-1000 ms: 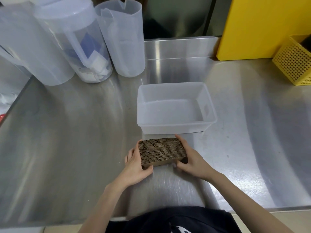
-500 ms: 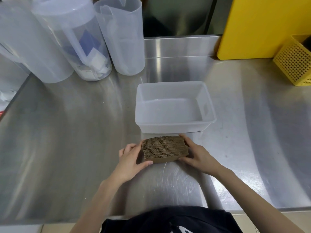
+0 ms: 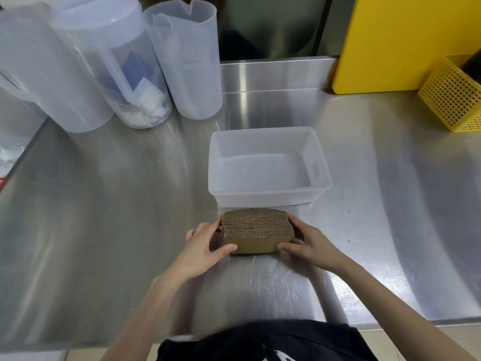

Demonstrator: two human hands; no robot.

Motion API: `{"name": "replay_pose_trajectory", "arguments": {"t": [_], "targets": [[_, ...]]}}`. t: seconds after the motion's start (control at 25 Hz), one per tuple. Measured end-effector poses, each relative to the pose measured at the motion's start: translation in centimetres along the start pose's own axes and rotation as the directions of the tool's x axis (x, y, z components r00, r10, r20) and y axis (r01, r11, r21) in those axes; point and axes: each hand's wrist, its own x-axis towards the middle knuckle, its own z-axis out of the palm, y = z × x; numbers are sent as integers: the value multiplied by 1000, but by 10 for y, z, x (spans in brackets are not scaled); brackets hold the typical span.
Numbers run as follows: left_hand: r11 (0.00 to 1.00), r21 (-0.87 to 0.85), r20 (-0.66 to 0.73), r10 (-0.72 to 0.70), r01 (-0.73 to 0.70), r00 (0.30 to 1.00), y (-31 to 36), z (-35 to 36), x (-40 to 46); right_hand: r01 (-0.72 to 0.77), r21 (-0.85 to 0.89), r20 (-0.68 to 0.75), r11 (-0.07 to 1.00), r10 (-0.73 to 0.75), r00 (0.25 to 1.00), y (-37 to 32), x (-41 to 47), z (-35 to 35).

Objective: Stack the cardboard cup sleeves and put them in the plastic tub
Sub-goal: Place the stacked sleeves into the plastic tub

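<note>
Now your left hand (image 3: 205, 250) and right hand (image 3: 309, 246) clamp the stack of cardboard sleeves (image 3: 256, 234) from 9 and 3 o'clock, fingers curled tight on its ends. It rests on the steel counter (image 3: 104, 230), just at 6 o'clock of the plastic tub (image 3: 268, 196).

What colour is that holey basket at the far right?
Yellow; the basket shows best, partly cut off, in the head view.

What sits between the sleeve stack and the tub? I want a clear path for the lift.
Nothing: the head view shows only a thin strip of bare steel counter between the stack of cardboard sleeves and the plastic tub.
</note>
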Motion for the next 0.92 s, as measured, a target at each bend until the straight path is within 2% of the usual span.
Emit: {"name": "replay_pose_trajectory", "arguments": {"t": [0.08,0.24,0.4,0.56,0.68,0.8,0.92], "targets": [[997,-56,29,50,-48,998,14,-12,-3,-17,53,-11,998,17,1000,-7,-3,-5],[982,-152,44,120,-112,992,31,-35,-4,-31,47,-1,998,31,1000,-27,-6,-18],[958,-251,56,158,-139,986,41,-53,5,25,-54,70,998,-21,997,-58,-5,-34],[919,-373,66,161,-125,985,48,-75,22,89,-202,54,975,-79,995,-86,7,-46],[887,-451,84,155,-101,984,61,-94,38,67,-211,59,975,-56,997,-103,21,-55],[887,-458,133,132,-57,982,72,-114,62,23,-230,79,973,-5,997,-115,40,-65],[929,-370,211,91,-6,973,79,-133,93,-53,-234,86,971,75,993,-119,62,-69]]}}
